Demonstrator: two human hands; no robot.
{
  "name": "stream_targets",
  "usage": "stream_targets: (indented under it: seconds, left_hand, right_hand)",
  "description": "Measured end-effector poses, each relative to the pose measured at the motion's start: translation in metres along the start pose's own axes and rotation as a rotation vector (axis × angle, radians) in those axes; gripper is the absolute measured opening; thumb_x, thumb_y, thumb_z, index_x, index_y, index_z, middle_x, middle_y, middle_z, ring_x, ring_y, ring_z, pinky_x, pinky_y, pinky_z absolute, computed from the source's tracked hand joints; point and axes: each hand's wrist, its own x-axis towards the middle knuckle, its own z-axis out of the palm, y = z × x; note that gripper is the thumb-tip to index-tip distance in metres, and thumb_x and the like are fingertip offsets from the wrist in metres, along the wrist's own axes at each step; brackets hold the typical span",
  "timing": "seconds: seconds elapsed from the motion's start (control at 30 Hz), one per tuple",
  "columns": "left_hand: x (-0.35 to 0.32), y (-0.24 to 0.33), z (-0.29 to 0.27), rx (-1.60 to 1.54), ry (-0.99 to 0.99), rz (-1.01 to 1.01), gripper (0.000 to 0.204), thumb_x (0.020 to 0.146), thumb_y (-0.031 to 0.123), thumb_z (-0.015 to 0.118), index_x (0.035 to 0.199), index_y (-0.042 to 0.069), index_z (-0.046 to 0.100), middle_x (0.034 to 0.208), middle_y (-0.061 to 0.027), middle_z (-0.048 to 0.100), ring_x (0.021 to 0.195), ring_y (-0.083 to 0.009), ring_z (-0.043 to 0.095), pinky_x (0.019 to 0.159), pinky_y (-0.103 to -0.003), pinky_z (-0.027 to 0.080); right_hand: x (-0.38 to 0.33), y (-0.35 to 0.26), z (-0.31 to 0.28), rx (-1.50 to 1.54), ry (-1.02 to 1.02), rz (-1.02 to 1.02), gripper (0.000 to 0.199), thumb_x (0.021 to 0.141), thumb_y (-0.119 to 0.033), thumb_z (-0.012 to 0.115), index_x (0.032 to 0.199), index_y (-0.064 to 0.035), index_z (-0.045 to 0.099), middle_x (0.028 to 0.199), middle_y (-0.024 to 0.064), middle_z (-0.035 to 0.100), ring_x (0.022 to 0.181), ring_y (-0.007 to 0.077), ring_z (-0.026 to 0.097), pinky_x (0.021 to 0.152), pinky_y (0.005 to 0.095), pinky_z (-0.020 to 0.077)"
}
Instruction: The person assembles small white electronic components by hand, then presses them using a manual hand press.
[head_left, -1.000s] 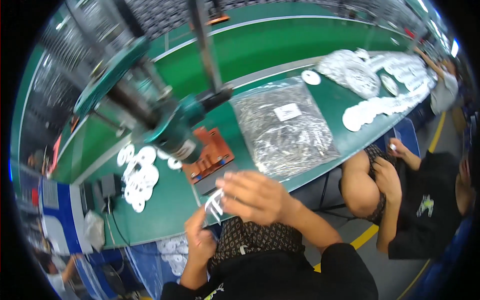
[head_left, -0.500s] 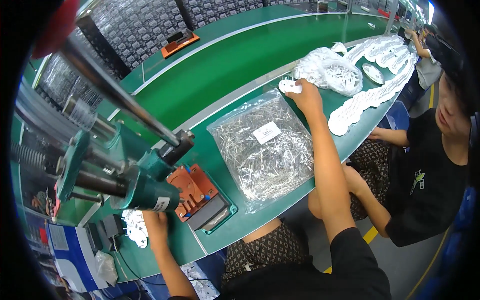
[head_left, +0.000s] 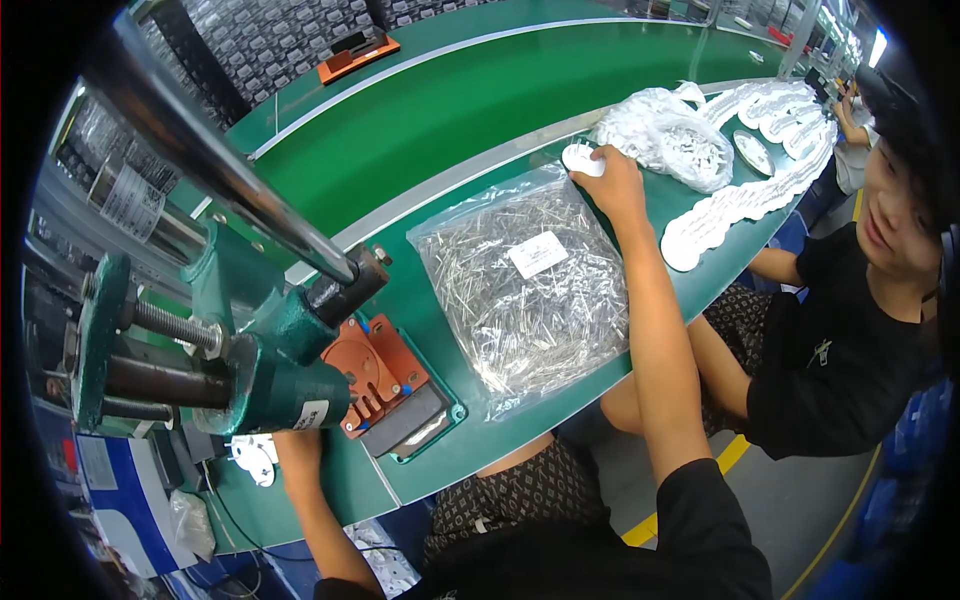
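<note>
My right hand (head_left: 617,186) is stretched to the far edge of the bench, beyond a clear bag of thin metal pins (head_left: 520,290). Its thumb and fingers pinch a small round white plastic piece (head_left: 580,160), from which thin pins stick up. At the lower left, my left hand (head_left: 298,452) rests beside a little heap of white plastic pieces (head_left: 254,458). The green head of a lever press (head_left: 290,385) covers its fingers, so their grip cannot be seen. Right of the press head lies an orange-brown fixture (head_left: 375,375) with a dark block, on a green base.
A plastic bag of white parts (head_left: 665,135) and long overlapping rows of white discs (head_left: 735,205) lie to the right. A co-worker (head_left: 830,340) sits close on that side. A blue and white box (head_left: 130,500) and a cable stand at left. A green belt (head_left: 450,120) runs behind.
The whole view has shifted slightly. My right hand keeps its hold on the round white piece at the far edge. My left hand stays by the white pieces. The co-worker's head has turned.
</note>
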Motion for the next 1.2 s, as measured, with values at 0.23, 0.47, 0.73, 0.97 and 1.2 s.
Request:
stream_targets:
  seconds: [0.23, 0.47, 0.73, 0.97, 1.2]
  left_hand:
    - [0.009, -0.001, -0.005, 0.153, 0.178, 0.135, 0.04, 0.072, -0.008, 0.068, 0.111, 0.0, 0.064, 0.12, -0.0229, 0.063, 0.114, -0.0443, 0.056, 0.1, -0.045, 0.043]
    - [0.011, 0.035, -0.011, 0.194, 0.321, 0.275, 0.026, 0.081, -0.003, 0.069, 0.106, 0.002, 0.065, 0.119, -0.0141, 0.061, 0.114, -0.0358, 0.056, 0.1, -0.042, 0.042]
    - [-0.077, 0.078, -0.016, -0.018, 0.459, 0.127, 0.022, 0.085, -0.001, 0.069, 0.108, -0.001, 0.07, 0.121, -0.0157, 0.066, 0.117, -0.0309, 0.061, 0.101, -0.039, 0.045]
    - [-0.1, 0.083, -0.012, -0.061, 0.241, 0.132, 0.021, 0.086, -0.007, 0.064, 0.106, -0.002, 0.07, 0.113, -0.016, 0.068, 0.111, -0.0308, 0.064, 0.097, -0.037, 0.048]
    - [-0.099, 0.087, -0.002, -0.146, 0.209, 0.078, 0.029, 0.079, 0.002, 0.074, 0.108, 0.003, 0.068, 0.132, -0.0155, 0.059, 0.128, -0.0354, 0.053, 0.106, -0.042, 0.041]
  right_hand:
    - [0.008, 0.0, 0.002, -0.022, 0.023, -0.098, 0.048, 0.079, -0.044, 0.075, 0.1, -0.0007, 0.072, 0.098, 0.0236, 0.07, 0.095, 0.0395, 0.066, 0.085, 0.0447, 0.0511]
    - [-0.038, -0.055, -0.049, 0.238, 0.507, -0.294, 0.028, 0.091, -0.017, 0.065, 0.112, 0.0021, 0.064, 0.1, 0.0174, 0.069, 0.088, 0.0357, 0.065, 0.084, 0.0445, 0.0506]
    - [-0.262, -0.115, -0.097, 0.495, -0.062, -0.146, 0.022, 0.08, -0.006, 0.075, 0.098, -0.0015, 0.064, 0.099, 0.0104, 0.064, 0.093, 0.0265, 0.061, 0.083, 0.0376, 0.0483]
    - [-0.264, -0.131, -0.087, 0.262, -0.121, -0.258, 0.023, 0.076, -0.012, 0.078, 0.095, -0.003, 0.067, 0.107, 0.0073, 0.061, 0.101, 0.0284, 0.055, 0.089, 0.0399, 0.0429]
    - [-0.266, -0.142, -0.077, 0.046, -0.102, -0.281, 0.017, 0.08, -0.008, 0.072, 0.094, -0.0037, 0.064, 0.104, 0.0079, 0.058, 0.1, 0.0279, 0.055, 0.085, 0.0397, 0.0417]
